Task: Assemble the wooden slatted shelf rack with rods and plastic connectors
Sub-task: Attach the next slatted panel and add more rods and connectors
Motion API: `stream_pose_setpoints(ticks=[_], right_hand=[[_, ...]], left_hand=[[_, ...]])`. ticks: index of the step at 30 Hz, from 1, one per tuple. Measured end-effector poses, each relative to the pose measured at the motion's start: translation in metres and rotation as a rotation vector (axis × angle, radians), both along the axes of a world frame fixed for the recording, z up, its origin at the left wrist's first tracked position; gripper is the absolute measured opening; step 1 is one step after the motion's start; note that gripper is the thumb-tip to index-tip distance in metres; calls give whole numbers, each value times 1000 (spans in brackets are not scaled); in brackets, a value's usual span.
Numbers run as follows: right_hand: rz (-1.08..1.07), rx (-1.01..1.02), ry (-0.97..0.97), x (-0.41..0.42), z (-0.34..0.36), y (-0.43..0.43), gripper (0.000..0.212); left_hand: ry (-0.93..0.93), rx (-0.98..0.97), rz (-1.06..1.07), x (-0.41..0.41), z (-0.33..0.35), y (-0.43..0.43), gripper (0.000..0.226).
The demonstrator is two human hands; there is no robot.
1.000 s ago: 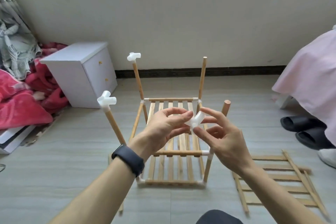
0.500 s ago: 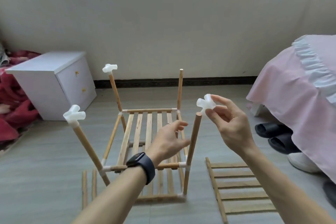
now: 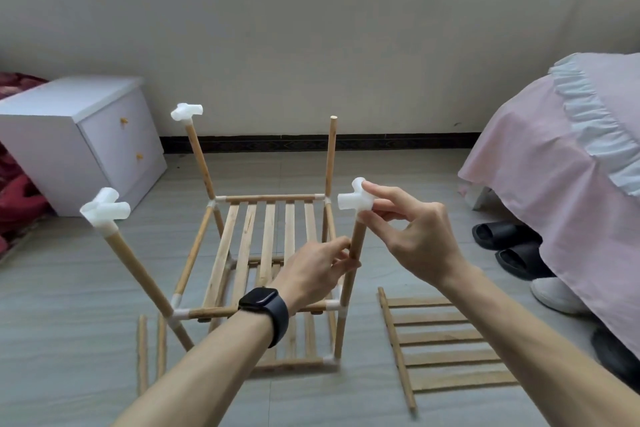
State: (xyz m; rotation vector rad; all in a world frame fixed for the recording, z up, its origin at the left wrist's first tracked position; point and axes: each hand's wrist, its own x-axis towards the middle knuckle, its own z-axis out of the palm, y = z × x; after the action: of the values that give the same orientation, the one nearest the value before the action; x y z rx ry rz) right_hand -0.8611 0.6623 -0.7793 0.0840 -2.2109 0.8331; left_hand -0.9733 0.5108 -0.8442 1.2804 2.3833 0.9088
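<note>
Plastic connector (image 3: 356, 202): light, stiff, probably slick; your right hand (image 3: 415, 239) pinches its right arm, atop the rod (image 3: 357, 241) at the near-right corner of the rack (image 3: 266, 239).
Sockets: one points left, one up and away.
Rod axis: near upright, leaning slightly; thin wood, may flex, so your left hand (image 3: 311, 274) pinches it just below the top.

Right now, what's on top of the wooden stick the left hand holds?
A white plastic connector, pinched by the right hand, sits at the wooden stick's tip. The fingers hide whether it is pushed fully on.
</note>
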Motion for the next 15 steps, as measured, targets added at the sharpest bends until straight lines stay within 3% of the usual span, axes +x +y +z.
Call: stream_pose_setpoints(ticks=[9, 15], right_hand=[[-21, 28, 8, -12, -6, -21, 44], [25, -230, -53, -3, -22, -22, 43]], left_hand=[[26, -8, 17, 7, 7, -13, 27], [162, -62, -3, 19, 8, -16, 25]])
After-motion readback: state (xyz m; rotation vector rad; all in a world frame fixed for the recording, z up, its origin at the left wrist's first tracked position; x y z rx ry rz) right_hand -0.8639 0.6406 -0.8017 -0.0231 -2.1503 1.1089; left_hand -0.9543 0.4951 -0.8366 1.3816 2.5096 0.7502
